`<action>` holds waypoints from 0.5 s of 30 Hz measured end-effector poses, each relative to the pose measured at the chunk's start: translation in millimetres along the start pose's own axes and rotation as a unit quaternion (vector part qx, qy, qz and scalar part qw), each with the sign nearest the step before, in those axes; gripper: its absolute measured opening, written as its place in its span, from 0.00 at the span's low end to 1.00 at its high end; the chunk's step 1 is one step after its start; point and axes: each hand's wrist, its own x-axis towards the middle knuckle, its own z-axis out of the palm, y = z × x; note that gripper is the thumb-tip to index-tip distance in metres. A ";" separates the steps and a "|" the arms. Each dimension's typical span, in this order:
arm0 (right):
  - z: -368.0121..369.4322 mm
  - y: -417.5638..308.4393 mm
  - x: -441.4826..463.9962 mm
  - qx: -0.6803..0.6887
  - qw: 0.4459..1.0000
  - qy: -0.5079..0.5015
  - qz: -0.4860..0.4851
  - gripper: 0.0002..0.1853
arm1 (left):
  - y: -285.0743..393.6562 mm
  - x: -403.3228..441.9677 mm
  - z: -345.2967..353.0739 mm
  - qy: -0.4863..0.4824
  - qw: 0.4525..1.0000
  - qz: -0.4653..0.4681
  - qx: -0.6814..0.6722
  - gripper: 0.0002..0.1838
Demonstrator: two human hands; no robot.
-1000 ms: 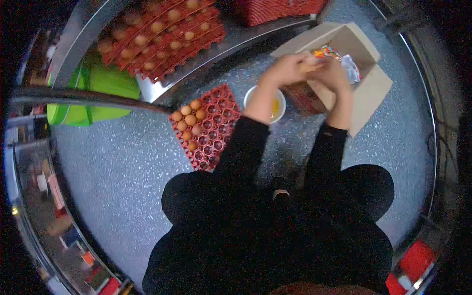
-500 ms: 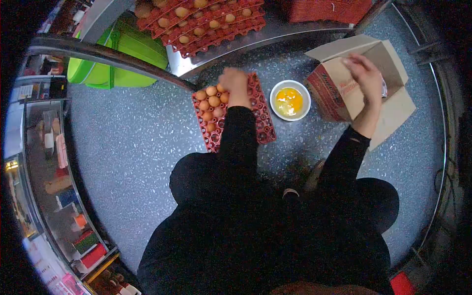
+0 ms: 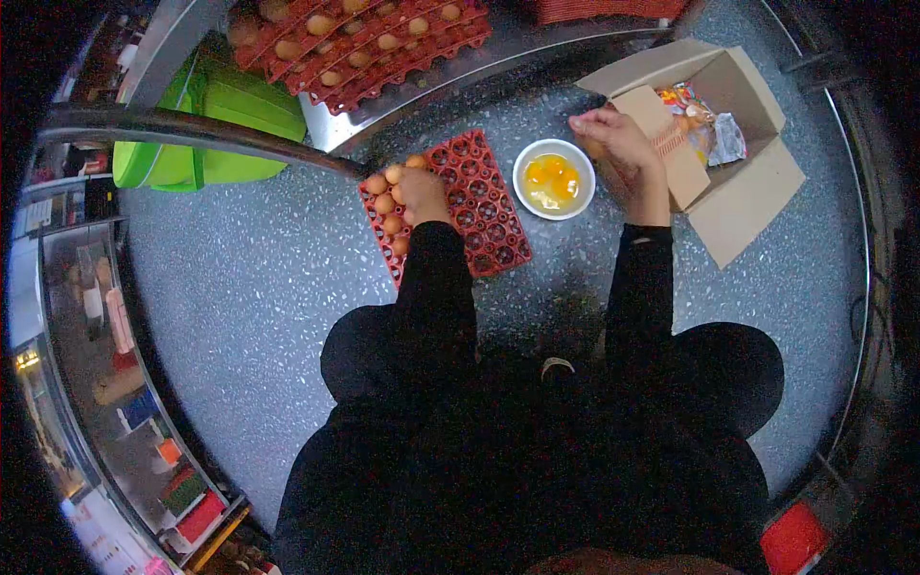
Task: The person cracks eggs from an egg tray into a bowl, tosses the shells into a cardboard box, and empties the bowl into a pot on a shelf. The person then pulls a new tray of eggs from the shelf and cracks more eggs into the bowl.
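Note:
My left hand (image 3: 424,195) is over the red egg tray (image 3: 489,206) on the floor, its fingers curled down onto a brown egg among several brown eggs (image 3: 392,224) on the tray's left side. The tray's cups to the right hold no eggs. Right of the tray stands a white bowl (image 3: 518,182) with cracked raw eggs (image 3: 553,181) in it, several yolks showing. My right hand (image 3: 621,144) is raised between the bowl and a cardboard box, fingers bent together in a pinch. What they hold, if anything, I cannot make out.
The open cardboard box (image 3: 752,196) holds wrappers (image 3: 704,125) and shells. Stacked trays of eggs (image 3: 369,43) stand on a metal shelf ahead. A green bin (image 3: 244,134) is at the upper left, behind a dark bar (image 3: 211,127). Shelves (image 3: 125,335) line the left.
My right hand has come left from above the cardboard box toward the bowl, its fingers closing together. My left hand has moved left and slightly nearer me, onto the remaining eggs. The view has shifted a little.

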 end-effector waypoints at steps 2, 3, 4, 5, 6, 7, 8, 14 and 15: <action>4.9 9.4 2.7 -0.002 1.000 -0.003 0.012 0.17 | -12.8 5.2 12.4 0.009 1.000 -0.008 -0.022 0.19; 7.0 11.3 3.4 0.001 0.999 -0.022 0.044 0.18 | -12.1 4.0 7.4 0.017 0.999 -0.016 -0.023 0.19; 9.0 12.6 4.5 0.003 0.996 -0.041 0.075 0.19 | -11.8 1.3 2.4 0.023 0.999 -0.020 -0.024 0.19; 12.3 14.5 5.5 0.002 0.996 -0.042 0.073 0.19 | -12.2 -1.1 -3.0 0.029 0.999 -0.024 -0.025 0.19; 16.4 15.8 5.0 -0.006 0.996 -0.030 0.082 0.19 | -9.9 -4.5 -8.2 0.033 0.999 -0.023 -0.028 0.19; 18.4 16.6 3.9 -0.015 0.996 -0.018 0.091 0.19 | -8.0 -9.5 -12.8 0.039 0.999 -0.021 -0.030 0.19; 17.0 13.8 3.0 -0.026 0.989 -0.043 0.140 0.19 | -2.5 -16.5 -18.8 0.042 0.998 -0.018 -0.032 0.19; 19.8 31.2 2.3 0.024 0.989 -0.024 0.146 0.20 | 13.4 -49.7 -39.2 0.047 0.998 0.020 -0.029 0.20; 19.3 34.6 2.3 0.025 0.989 -0.024 0.145 0.20 | 14.9 -50.5 -40.5 0.044 0.998 0.024 -0.031 0.20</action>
